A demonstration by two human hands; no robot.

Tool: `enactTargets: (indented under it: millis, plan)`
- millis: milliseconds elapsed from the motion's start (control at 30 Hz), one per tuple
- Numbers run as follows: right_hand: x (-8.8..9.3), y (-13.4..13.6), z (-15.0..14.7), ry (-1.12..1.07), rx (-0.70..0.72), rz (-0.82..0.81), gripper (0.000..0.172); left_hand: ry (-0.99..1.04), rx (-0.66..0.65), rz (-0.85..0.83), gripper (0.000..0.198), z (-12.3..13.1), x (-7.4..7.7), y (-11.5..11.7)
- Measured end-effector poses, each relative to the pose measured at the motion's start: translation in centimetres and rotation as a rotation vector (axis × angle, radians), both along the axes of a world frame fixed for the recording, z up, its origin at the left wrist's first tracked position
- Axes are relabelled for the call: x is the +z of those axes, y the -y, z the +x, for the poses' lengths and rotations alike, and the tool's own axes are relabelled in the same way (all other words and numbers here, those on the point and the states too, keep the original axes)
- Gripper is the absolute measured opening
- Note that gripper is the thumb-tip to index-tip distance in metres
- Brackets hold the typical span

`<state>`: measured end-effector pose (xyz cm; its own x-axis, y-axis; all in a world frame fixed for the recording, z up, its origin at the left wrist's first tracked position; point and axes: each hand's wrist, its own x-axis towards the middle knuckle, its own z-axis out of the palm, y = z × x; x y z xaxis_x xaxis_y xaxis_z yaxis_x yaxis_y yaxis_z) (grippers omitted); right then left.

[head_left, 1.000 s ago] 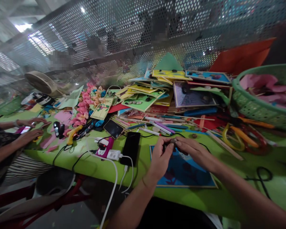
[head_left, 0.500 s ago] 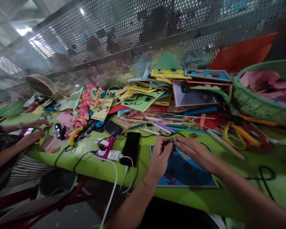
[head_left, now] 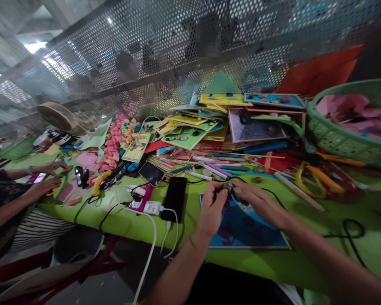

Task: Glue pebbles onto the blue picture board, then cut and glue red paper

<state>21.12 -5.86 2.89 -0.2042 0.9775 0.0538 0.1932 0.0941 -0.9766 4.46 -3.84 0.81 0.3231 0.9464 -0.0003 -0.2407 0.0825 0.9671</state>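
Note:
My left hand point(head_left: 211, 206) pinches a small, dark, rounded pebble point(head_left: 228, 187) between thumb and fingers. From the other side, the fingertips of my right hand point(head_left: 258, 200) are closed on the same pebble. Both hands hover over a blue picture board point(head_left: 257, 235) with a pale wooden border and dark leaf shapes on it; they hide its upper part. Just beyond my right hand, another small brown pebble point(head_left: 258, 180) lies on the green table point(head_left: 127, 226).
Left of the board lie a black phone point(head_left: 174, 198) and a purple power strip point(head_left: 141, 198) with white cables. Behind are pens point(head_left: 214, 170), stacked picture boards point(head_left: 190, 134), scissors point(head_left: 311, 180) and a green basket point(head_left: 339, 142). A co-worker's hands point(head_left: 47, 180) are at far left.
My hands have shifted a little, and more of the pebble shows between my fingertips. The camera view has moved slightly. The blue board stays in place.

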Motion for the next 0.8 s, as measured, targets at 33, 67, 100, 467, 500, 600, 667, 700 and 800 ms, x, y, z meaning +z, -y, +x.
enactTargets:
  millis: [33,67,100,467,500,600,667,700,800]
  plan:
    - [-0.1,0.0,0.0,-0.045,0.002,-0.029,0.039,-0.002,0.001,0.007,0.029,0.0,0.1,0.0]
    - [-0.2,0.0,-0.1,-0.083,0.001,-0.057,0.040,-0.005,-0.001,0.017,0.028,0.0,0.2,0.1]
    - [-0.3,0.0,-0.1,-0.114,0.001,-0.082,0.040,-0.012,-0.008,0.026,0.027,0.0,0.3,0.1]
    - [-0.7,-0.1,-0.2,-0.193,0.026,-0.117,0.037,0.038,-0.008,-0.032,0.029,0.1,0.3,0.1]
    - [-0.6,-0.1,-0.2,-0.191,0.026,-0.120,0.037,0.054,-0.007,-0.047,0.030,0.1,0.3,0.1]
    - [-0.5,0.0,-0.2,-0.190,0.017,-0.131,0.038,0.094,-0.022,-0.087,0.031,0.2,0.2,0.1]
    - [-0.6,0.0,-0.2,-0.188,0.004,-0.132,0.040,0.099,-0.029,-0.084,0.031,0.2,0.2,0.0]
    - [-0.7,0.0,-0.1,-0.185,0.000,-0.130,0.040,0.091,-0.032,-0.071,0.030,0.2,0.2,0.0]
    - [-0.8,0.0,-0.1,-0.171,0.004,-0.117,0.037,0.037,-0.036,-0.017,0.027,0.1,0.3,0.1]
